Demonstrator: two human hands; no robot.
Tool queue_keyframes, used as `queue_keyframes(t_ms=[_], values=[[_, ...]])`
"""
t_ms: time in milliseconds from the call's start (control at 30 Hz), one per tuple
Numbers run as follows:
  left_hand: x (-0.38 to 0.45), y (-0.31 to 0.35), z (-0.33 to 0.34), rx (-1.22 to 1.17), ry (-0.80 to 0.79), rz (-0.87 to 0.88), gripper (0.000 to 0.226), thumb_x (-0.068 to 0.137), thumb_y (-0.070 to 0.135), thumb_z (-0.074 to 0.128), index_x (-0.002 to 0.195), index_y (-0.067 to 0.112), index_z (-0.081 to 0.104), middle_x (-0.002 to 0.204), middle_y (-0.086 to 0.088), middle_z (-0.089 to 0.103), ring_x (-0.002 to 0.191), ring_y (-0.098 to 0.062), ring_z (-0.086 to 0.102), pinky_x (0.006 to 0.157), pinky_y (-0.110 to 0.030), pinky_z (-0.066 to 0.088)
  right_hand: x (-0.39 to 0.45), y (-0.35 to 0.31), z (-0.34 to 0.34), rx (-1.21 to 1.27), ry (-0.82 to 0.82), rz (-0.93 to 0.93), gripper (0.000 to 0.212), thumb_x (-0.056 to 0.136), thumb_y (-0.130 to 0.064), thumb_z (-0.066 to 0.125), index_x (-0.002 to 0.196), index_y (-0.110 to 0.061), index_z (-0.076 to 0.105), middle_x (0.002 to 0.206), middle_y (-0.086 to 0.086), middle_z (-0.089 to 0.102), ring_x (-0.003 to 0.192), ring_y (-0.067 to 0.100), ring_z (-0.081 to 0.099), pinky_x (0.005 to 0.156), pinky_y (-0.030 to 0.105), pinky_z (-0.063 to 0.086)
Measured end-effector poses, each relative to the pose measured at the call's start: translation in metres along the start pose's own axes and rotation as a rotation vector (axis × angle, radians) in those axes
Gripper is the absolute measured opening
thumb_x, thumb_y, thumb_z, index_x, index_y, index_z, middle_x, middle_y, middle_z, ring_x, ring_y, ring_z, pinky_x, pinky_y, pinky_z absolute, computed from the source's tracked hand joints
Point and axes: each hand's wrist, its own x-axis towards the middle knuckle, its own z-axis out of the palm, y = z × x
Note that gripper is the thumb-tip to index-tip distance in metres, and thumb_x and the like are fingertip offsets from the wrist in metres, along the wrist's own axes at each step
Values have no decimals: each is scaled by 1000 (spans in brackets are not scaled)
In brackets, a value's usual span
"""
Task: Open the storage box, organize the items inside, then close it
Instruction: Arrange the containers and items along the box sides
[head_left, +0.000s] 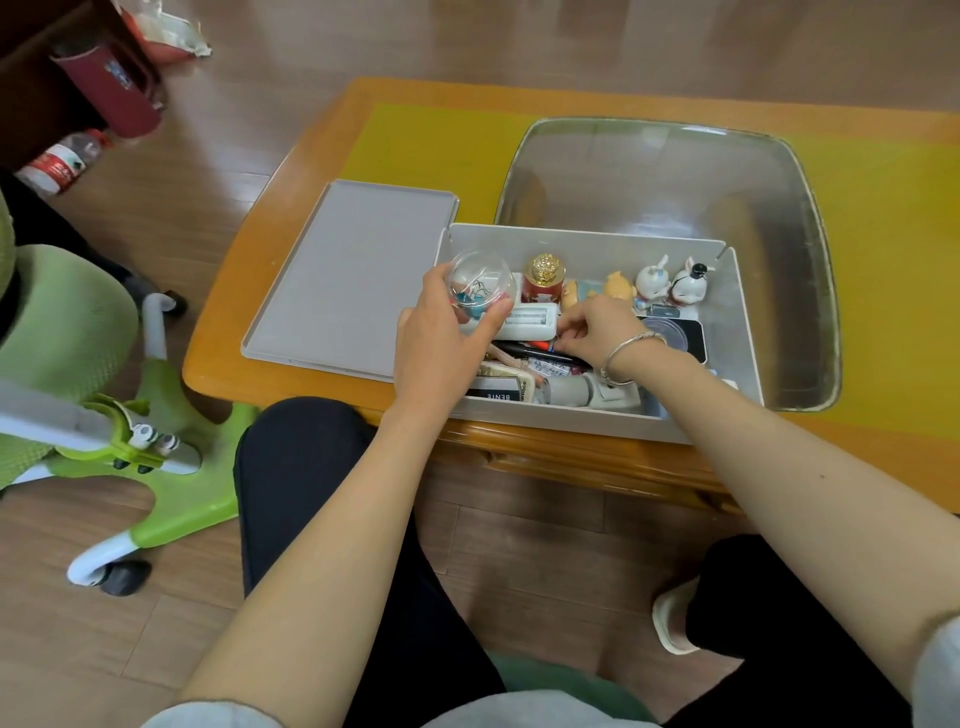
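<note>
- The left hand (441, 332) is curled round a clear plastic dome container (480, 283) with small coloured clips inside, held above the left end of the storage box (597, 244).
- The right hand (597, 325), a silver bangle (631, 353) on its wrist, reaches down into the middle of the box; its fingers (569, 338) are bent toward the pens (540, 353), but whether they have pinched one cannot be told.
- The box sits open at the near edge of the worktop (291, 218), its grey lid (353, 275) lying flat just beside it on the left.
- The step in hand looks like sorting loose items, so the task seems midway.
- To do it well, keep the dome level so the clips do not spill, and find it a settled spot before freeing that hand.
- Gather the pens together and lay them parallel along one wall, not across the heap.
- Work clear of the back row: the red jar with gold cap (543, 280), the rabbit figurines (670, 283) and the yellow figure (621, 286) stand upright and would probably topple at a nudge.
- Keep taller items low enough that the lid can seat flat later.
- The metal tray (670, 156) behind the box could take overflow.
</note>
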Motion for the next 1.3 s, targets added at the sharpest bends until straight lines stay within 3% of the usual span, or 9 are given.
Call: queue_keyframes(t_ms=[133, 300, 400, 533, 667, 767, 900, 1300], values=[[0, 0, 0, 2, -8, 10, 71, 79, 71, 54, 134, 29, 36, 118, 8, 59, 103, -15, 57, 79, -30, 53, -3, 0, -2, 7, 5, 3, 9, 83, -13, 70, 85, -6, 72, 87, 9, 70, 74, 13, 56, 76, 26, 47], [0, 0, 0, 52, -28, 35, 73, 78, 70, 56, 135, 29, 38, 119, 8, 60, 104, -14, 54, 79, -26, 45, -17, 7, -15, 156, 195, 43, 6, 81, -7, 70, 83, -3, 73, 79, 12, 69, 67, 16, 60, 69, 24, 48], [0, 1, -1, 74, -29, 181, 68, 78, 52, 71, 135, 28, 41, 122, 5, 58, 106, -14, 55, 91, -34, 47, -29, 11, -22, 318, 319, 77, 2, 80, -7, 71, 82, -7, 73, 71, 10, 68, 52, 0, 56, 62, 12, 50], [-2, 2, -2, 49, -19, 281, 65, 77, 32, 78, 132, 24, 44, 124, 2, 52, 112, -13, 50, 91, -38, 51, -47, 12, -28, 476, 380, 76, 4, 79, -5, 72, 83, -5, 72, 67, 0, 64, 54, 0, 54, 59, 9, 46], [-12, 18, 14, 1, -122, 224, 68, 74, 46, 77, 129, 24, 45, 121, 6, 54, 108, -9, 50, 87, -26, 46, -58, 7, -33, 543, 435, 52, 5, 78, -5, 73, 80, -9, 70, 64, -8, 59, 52, -3, 49, 58, 7, 43], [-19, 32, 32, 46, -196, 214, 69, 73, 58, 72, 128, 24, 47, 119, 7, 59, 107, -13, 54, 85, -30, 49, -62, 3, -39, 588, 487, 23, 6, 79, -2, 72, 80, -7, 68, 65, -7, 58, 51, -6, 49, 56, 6, 41], [-19, 40, 41, 41, -182, 191, 66, 76, 54, 72, 129, 26, 47, 122, 5, 59, 113, -16, 52, 88, -40, 50, -67, 6, -48, 641, 575, 8, 10, 79, 0, 71, 81, -8, 67, 66, -8, 58, 54, -7, 50, 58, 6, 41], [-20, 39, 41, 108, -196, 184, 65, 74, 53, 74, 127, 24, 48, 116, 4, 61, 110, -18, 53, 84, -37, 50, -59, -8, -42, 577, 500, -36, 9, 80, -7, 73, 85, -15, 71, 65, -12, 62, 55, -7, 58, 58, 6, 44]])
